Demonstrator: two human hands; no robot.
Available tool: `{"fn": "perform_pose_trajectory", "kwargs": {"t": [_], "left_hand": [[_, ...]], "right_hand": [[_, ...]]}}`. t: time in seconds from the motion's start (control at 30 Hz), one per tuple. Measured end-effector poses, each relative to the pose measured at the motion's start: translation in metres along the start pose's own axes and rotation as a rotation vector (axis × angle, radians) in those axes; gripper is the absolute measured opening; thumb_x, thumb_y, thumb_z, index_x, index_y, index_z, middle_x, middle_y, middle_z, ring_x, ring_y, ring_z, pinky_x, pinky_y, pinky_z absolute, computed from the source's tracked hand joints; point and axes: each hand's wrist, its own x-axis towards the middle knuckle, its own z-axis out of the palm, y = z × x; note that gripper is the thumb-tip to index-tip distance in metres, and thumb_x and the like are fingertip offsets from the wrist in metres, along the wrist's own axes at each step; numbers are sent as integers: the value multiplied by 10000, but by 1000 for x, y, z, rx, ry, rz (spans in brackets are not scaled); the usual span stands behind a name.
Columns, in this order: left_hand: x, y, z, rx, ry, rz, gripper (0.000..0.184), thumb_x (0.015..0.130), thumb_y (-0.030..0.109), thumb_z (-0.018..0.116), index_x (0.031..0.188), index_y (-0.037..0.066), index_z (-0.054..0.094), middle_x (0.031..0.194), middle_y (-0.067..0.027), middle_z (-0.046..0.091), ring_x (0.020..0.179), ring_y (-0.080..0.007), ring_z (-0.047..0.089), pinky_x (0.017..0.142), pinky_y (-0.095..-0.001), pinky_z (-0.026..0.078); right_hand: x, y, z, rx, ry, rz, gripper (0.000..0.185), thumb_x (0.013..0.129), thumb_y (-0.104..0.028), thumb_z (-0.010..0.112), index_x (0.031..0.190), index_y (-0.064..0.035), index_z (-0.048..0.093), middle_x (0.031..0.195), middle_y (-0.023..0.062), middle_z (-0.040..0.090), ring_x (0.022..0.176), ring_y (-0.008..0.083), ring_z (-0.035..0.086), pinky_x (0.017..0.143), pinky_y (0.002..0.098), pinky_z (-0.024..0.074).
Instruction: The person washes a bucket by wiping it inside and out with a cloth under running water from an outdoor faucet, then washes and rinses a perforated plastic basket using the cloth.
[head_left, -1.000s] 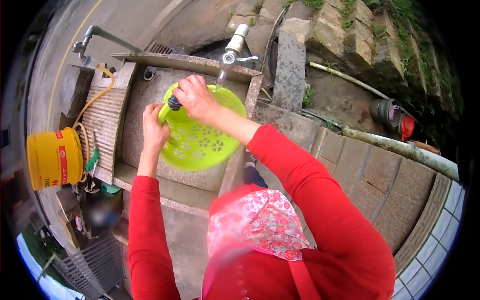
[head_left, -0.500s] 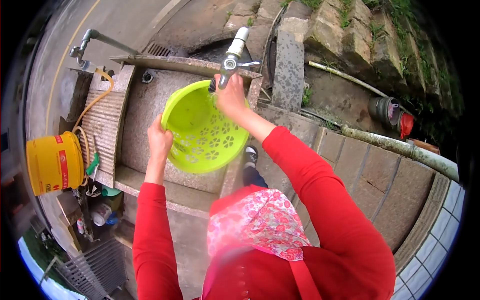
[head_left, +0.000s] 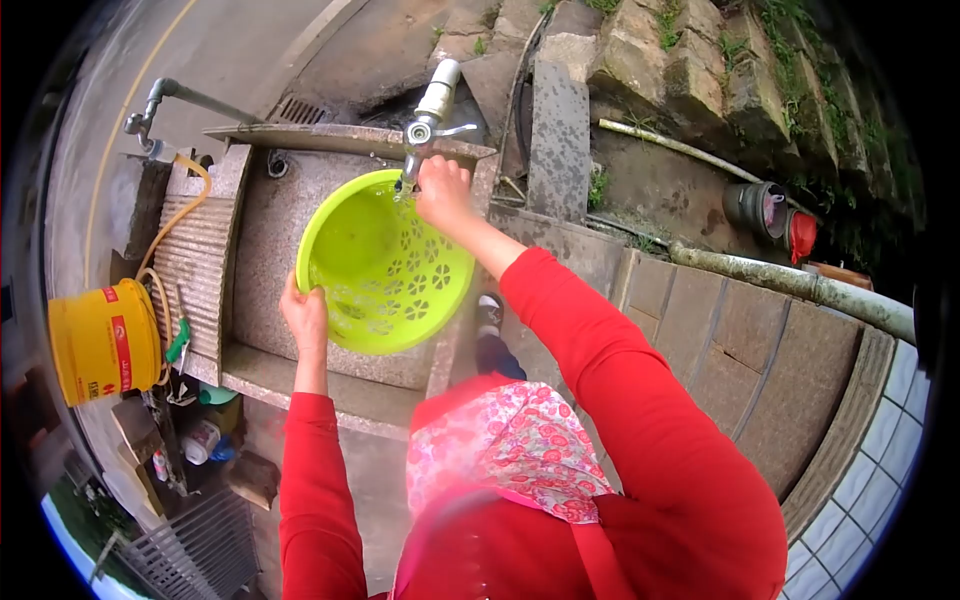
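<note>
A lime-green plastic colander (head_left: 360, 245) with flower-shaped holes is held tilted over a stone sink (head_left: 262, 250). My left hand (head_left: 305, 312) is closed on its lower left rim, thumb on the near side. At the upper right rim, my right hand (head_left: 445, 195) is closed with its fingers curled; it appears to grip the rim, though the fingertips are hidden. A metal tap (head_left: 420, 135) with a lever handle stands just beside my right hand. Water splashes from its spout into the colander.
Left of the sink lie a ribbed washboard slab (head_left: 190, 265), a yellow bucket (head_left: 105, 340) and an orange hose (head_left: 187, 205) from a second tap (head_left: 142, 125). A metal rack (head_left: 195, 545) stands lower left. Stone steps (head_left: 690, 80) and a pipe (head_left: 800, 285) lie to the right.
The colander has turned and tipped in my hands, its lower left rim dropping slightly in view. My right hand's fingers now show curled beside the spout. The whole view has shifted a little left.
</note>
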Motion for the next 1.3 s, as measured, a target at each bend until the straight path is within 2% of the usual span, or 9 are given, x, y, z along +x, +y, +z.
{"fn": "perform_pose_trajectory", "kwargs": {"t": [0.03,0.23,0.4,0.57,0.7,0.83,1.03,1.17,1.3], "left_hand": [[-17,-11,3,-91,88,-12,415,730,-59,520,1142,-24,560,946,-93,627,833,-147,575,800,-275,455],[-25,17,-29,324,11,284,689,687,64,722,1294,-20,406,1236,-182,417,1156,-319,443,978,-380,369],[39,39,0,331,-211,308,787,678,-29,616,1395,40,299,1091,-246,577,988,-386,577,848,-397,458],[28,48,-7,126,-187,248,842,691,-123,489,1448,121,213,1017,-256,614,940,-398,607,779,-395,483],[14,34,-17,256,-196,294,721,699,-147,413,1373,108,374,1066,-251,600,991,-407,588,813,-408,480],[26,28,-7,277,-203,264,551,725,-95,419,1244,75,488,1116,-260,566,1029,-403,562,843,-443,458],[45,20,5,135,-195,369,474,744,-85,423,1196,30,509,1032,-241,603,959,-353,606,818,-386,468],[32,2,-3,-53,-140,279,468,716,-108,413,1161,-9,521,1038,-167,625,987,-250,598,842,-320,448],[8,-12,-29,-264,23,37,493,669,-127,426,1137,-17,536,1063,-95,606,957,-166,582,837,-263,446]], "right_hand": [[-12,16,11,86,-17,131,258,677,-110,655,917,-76,563,937,102,519,936,297,467,804,422,342],[5,-37,13,140,149,-573,216,673,-27,574,884,-77,577,869,86,518,864,298,467,734,417,351],[-14,-104,23,-55,206,-981,98,739,-165,519,800,-90,532,780,50,487,822,219,490,769,360,377],[6,-74,4,-77,160,-809,176,748,-141,558,908,-66,558,818,80,505,865,267,499,793,383,369],[-17,8,7,-36,-116,31,265,724,-147,632,952,-50,538,901,124,495,924,323,474,792,441,342],[-4,0,21,-56,142,-140,324,711,-26,580,1020,-30,483,955,159,480,925,344,452,776,448,348],[0,-113,21,-160,188,-1023,316,783,-150,489,1082,-90,573,895,66,513,922,233,486,837,387,373],[17,-97,4,-120,124,-1065,410,773,-121,492,1181,-86,523,870,52,499,855,217,491,779,360,391],[35,-15,33,-362,41,-615,570,784,-87,517,1325,6,368,948,125,507,879,269,503,771,380,404]]}}
